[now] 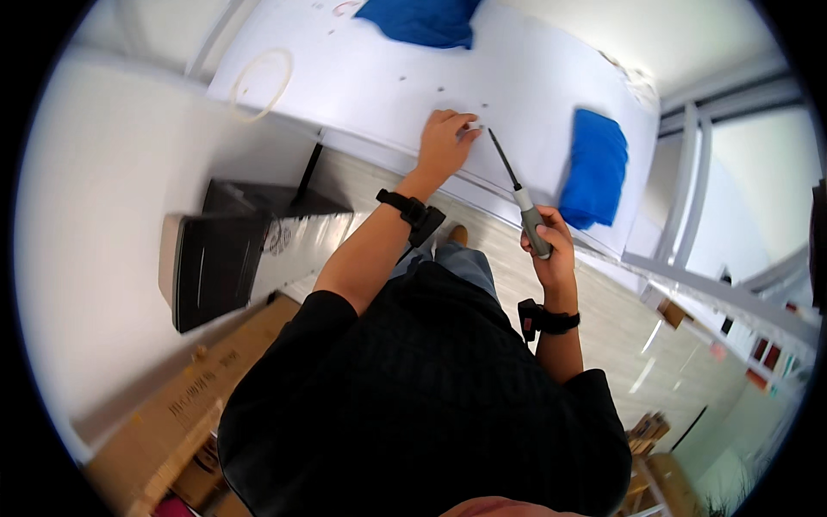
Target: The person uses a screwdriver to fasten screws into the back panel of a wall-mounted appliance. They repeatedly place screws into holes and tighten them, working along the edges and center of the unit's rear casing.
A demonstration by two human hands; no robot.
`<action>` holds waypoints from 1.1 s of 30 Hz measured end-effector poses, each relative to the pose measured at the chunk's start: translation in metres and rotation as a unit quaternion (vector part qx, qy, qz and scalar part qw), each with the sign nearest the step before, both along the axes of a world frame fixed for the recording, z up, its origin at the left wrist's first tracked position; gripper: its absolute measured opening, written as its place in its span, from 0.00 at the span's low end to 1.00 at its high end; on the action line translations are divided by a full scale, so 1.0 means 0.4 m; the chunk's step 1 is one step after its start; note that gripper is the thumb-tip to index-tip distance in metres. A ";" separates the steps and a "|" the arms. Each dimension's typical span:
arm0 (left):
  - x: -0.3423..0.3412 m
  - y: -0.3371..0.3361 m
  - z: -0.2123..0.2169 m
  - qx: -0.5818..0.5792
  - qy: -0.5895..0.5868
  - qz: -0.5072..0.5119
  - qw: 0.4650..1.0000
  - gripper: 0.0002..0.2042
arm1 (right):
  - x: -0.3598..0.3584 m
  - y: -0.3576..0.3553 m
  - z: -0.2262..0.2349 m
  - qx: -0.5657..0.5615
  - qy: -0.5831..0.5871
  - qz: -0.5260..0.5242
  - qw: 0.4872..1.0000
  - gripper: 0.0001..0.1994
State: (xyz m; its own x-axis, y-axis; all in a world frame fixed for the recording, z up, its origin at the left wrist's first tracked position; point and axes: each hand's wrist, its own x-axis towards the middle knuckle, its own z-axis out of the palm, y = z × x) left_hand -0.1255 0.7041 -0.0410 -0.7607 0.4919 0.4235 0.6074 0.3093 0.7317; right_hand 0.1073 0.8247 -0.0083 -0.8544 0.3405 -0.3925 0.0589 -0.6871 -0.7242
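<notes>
My right hand [554,244] is wrapped round the grey handle of a screwdriver [523,197]. The long dark shaft points up and to the left, and its tip is close to the fingers of my left hand [447,138]. That hand is over the near part of the white table [534,73], its thumb and index finger curled toward each other. Something tiny shows at the fingertips, too small to name. Just beyond lies a small dark piece [485,105], with others like it farther left. Each wrist wears a black strap with a small box.
A folded blue cloth [594,168] lies at the table's right, another blue cloth [422,19] at the far side. A pale ring [285,76] rests by the left edge. Below left are a black-fronted box-like object [220,269] and a large cardboard box [185,401].
</notes>
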 end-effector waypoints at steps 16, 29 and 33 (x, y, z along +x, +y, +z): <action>0.150 -0.900 0.004 0.283 -0.438 0.283 0.805 0.13 | -0.338 -0.530 -0.045 -0.002 0.010 0.416 0.909 0.18; 0.321 -1.595 -0.060 0.453 -0.502 0.319 0.664 0.14 | -0.238 -1.321 -0.088 0.006 -0.088 0.515 0.853 0.14; 0.333 -1.706 -0.070 0.461 -0.498 0.315 0.663 0.13 | -0.194 -1.462 -0.068 0.012 -0.125 0.489 0.863 0.14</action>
